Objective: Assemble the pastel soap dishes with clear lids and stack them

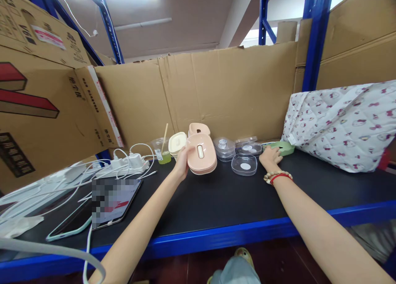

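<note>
Before me, a black bench [216, 205] edged in blue bears a mint-edged phone [69, 223], a tablet [116, 203], a power strip [136, 164], a drink cup [165, 157], clear dishes [244, 165], a green piece [288, 148] and a quilted bag [337, 127].

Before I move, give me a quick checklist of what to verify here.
1. Left hand gripping the pink slotted container: ok.
2. Right hand touching the green plastic piece: ok.
3. Secure right-hand hold on that piece: cannot tell.
4. Clear dish with round white label apart from both hands: ok.
5. Drink cup well clear of the cream container: not ok, close beside it.
6. White cables untangled: not ok, crisscrossing.
</note>
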`<state>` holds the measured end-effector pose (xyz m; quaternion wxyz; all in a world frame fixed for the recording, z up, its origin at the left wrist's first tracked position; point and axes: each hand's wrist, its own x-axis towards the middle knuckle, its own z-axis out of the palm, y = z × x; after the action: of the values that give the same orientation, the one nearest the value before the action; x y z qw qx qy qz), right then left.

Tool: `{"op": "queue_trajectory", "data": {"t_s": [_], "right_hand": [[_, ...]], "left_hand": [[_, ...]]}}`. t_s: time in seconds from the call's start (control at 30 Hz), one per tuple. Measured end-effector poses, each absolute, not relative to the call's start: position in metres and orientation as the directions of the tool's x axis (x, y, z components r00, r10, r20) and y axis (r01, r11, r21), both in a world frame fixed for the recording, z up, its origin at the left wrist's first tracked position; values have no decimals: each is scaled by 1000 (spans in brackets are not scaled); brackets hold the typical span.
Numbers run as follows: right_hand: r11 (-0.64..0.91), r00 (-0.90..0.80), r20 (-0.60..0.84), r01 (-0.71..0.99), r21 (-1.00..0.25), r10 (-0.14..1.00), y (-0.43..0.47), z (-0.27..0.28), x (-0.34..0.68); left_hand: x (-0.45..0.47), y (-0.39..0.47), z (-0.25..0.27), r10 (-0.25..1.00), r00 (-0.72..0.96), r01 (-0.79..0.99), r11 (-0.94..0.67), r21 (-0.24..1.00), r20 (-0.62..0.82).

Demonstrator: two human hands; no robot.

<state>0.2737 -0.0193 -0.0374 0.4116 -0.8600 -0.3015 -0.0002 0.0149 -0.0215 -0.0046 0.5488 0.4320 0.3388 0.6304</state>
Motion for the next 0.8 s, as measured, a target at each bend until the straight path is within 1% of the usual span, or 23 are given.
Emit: {"op": "queue_trajectory", "data": {"t_s": [0.07,0.17,0.27,0.37,0.43,0.53,0.57,0.6,0.63,0.7,0.73,0.8], "right_hand": [[-488,825,246,512,-707,509,-21,-36,275],[-484,831,259,508,-712,491,-26,-34,276],[-434,834,329,521,-735,443,-32,-29,274],[-291,815,434,553,-781,384,-36,-22,266],[-181,819,469,543,-820,330,-37,-14,260],[-1,861,454,466,-885,230,-36,0,253],[60,873,433,431,-900,225,-36,5,251],[113,879,405,389,-914,251,-35,8,249],[157,873,376,343,-926,311,-34,11,247],[217,795,337,260,-941,504,-31,15,240],[238,713,333,234,-943,617,-30,15,235],[264,474,338,217,-940,813,-29,12,225]], "left_hand": [[15,-23,-7,987,71,-318,-117,941,147],[14,-22,-11,981,138,-187,-112,976,139],[15,-19,-15,975,193,-103,-95,990,114],[17,-17,-18,973,205,-45,-101,994,108],[18,-17,-20,971,208,-28,-113,993,117],[18,-18,-21,970,210,-35,-116,993,121],[18,-18,-22,971,208,-39,-112,993,118],[18,-18,-22,973,204,-44,-105,994,112],[18,-18,-23,974,198,-49,-97,994,105],[18,-18,-24,978,185,-63,-82,995,93],[19,-18,-25,980,178,-73,-75,994,87],[19,-18,-25,980,177,-103,-75,992,93]]}}
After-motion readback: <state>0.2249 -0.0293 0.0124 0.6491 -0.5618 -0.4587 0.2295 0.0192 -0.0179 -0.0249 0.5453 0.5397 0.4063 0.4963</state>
